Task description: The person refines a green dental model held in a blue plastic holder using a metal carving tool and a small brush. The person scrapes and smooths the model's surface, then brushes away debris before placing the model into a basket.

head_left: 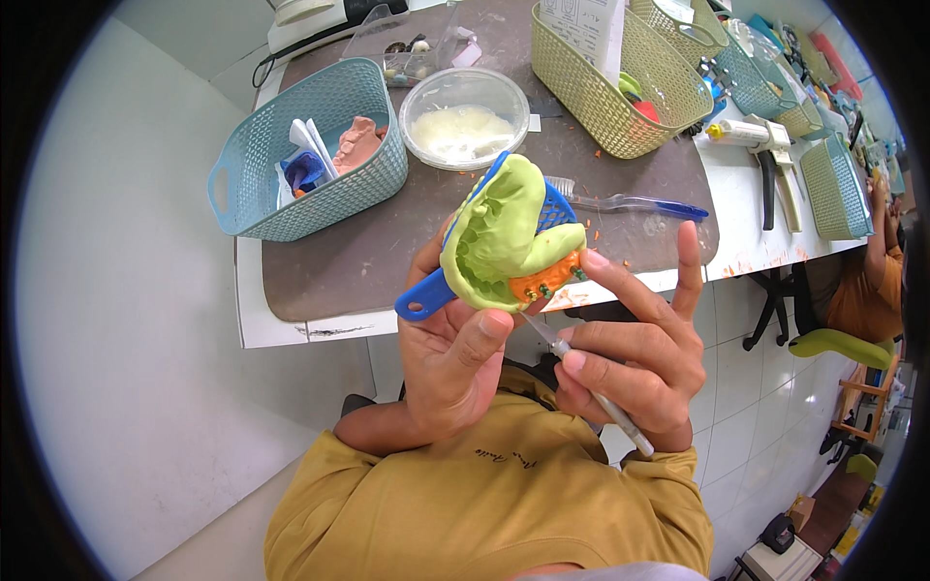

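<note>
My left hand [448, 358] grips a blue dental impression tray [426, 300] by its handle, raised in front of my chest. The tray is filled with light green impression material [499, 232], and an orange cast piece [548, 278] sits at its lower right edge. My right hand [635, 353] holds a thin metal knife-like tool [591, 387] like a pen, its blade tip at the underside of the green material. That hand's index finger touches the orange piece.
A brown mat [387, 242] covers the white table. On it stand a teal basket [310, 150] with a pink cast, a round clear tub [465, 116], a green basket [620, 82] and a toothbrush [630, 203]. A dispensing gun [765, 145] lies further right. Another person's arm [877, 261] is at the right edge.
</note>
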Tool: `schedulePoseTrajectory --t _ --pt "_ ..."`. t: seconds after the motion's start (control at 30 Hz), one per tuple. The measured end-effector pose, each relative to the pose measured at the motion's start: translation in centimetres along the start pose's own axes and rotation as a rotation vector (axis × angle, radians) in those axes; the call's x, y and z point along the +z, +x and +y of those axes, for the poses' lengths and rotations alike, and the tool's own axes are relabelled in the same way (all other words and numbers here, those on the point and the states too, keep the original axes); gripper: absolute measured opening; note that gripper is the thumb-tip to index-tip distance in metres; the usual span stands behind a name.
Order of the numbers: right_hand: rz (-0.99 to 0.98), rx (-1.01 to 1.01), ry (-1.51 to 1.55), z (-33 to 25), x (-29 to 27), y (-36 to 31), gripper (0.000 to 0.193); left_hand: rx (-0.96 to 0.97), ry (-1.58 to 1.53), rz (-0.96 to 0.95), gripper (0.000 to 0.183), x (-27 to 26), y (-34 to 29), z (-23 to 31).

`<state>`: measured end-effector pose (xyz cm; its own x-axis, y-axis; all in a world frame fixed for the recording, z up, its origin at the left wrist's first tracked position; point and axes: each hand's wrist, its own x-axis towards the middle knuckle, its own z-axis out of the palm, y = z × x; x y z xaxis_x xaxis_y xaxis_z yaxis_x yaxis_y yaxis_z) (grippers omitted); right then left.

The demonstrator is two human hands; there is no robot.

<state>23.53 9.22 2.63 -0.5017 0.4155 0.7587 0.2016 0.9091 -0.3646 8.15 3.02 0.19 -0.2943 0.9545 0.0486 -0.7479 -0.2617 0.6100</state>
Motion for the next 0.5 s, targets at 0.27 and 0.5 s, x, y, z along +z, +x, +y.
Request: schedulePoseTrajectory --t 0.27,0.5 --pt "0.014 0.002 0.002 0.07 0.16 -0.01 0.020 -0.022 -0.011 -0.002 0.067 -0.05 0.02 0.07" --pt "0.051 -0.009 -0.007 0.13 0.32 0.03 0.018 -0.005 0.002 -0.004 0.067 0.02 -0.03 -0.05"
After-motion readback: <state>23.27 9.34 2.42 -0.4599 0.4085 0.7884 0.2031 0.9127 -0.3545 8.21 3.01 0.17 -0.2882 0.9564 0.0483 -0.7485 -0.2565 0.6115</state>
